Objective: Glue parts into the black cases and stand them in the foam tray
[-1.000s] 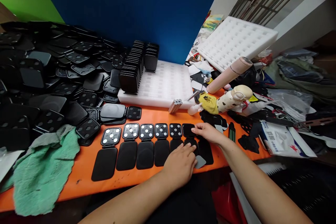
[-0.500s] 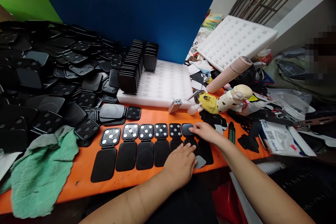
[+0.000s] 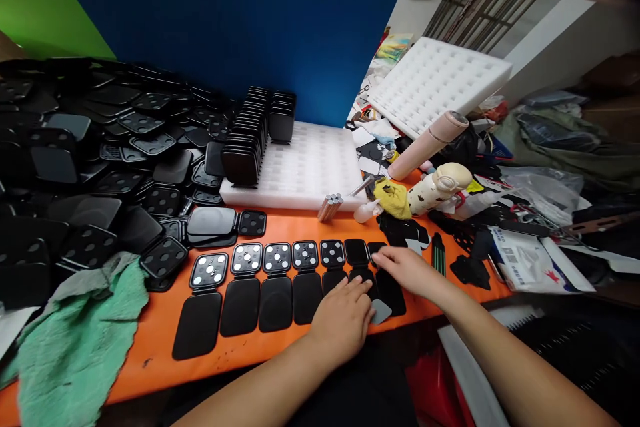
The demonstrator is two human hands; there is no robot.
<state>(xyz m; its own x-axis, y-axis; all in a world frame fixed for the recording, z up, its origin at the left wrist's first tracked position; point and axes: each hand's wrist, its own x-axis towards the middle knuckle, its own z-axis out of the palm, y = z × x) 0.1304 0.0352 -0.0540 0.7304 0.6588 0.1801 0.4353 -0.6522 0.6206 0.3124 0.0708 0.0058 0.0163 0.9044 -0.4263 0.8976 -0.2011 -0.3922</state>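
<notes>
A row of hinged black cases [image 3: 277, 303] lies opened out on the orange work surface, each with a small square half above a larger black panel. My left hand [image 3: 345, 313] rests palm down, fingers stretched out, over the larger panels toward the right of the row. My right hand [image 3: 407, 270] has its fingers bent together at the small square half of the rightmost black case [image 3: 377, 251]; its fingertips are partly hidden. Silver discs show in several left-hand squares [image 3: 209, 271], while the sixth square [image 3: 356, 251] looks plain black. A grey rounded plate [image 3: 381, 311] lies beside my left hand.
Black cases are heaped [image 3: 125, 140] on the left, by a green cloth [image 3: 80, 337]. Behind the row, a white foam tray [image 3: 310, 167] holds upright black cases. Silver cylinders [image 3: 330, 207], a yellow cloth [image 3: 393, 197], a pink bottle [image 3: 425, 147] and clutter stand right.
My right hand has moved from the sixth small square to the rightmost one, uncovering the sixth. My left hand stays on the larger panels. The view has shifted slightly.
</notes>
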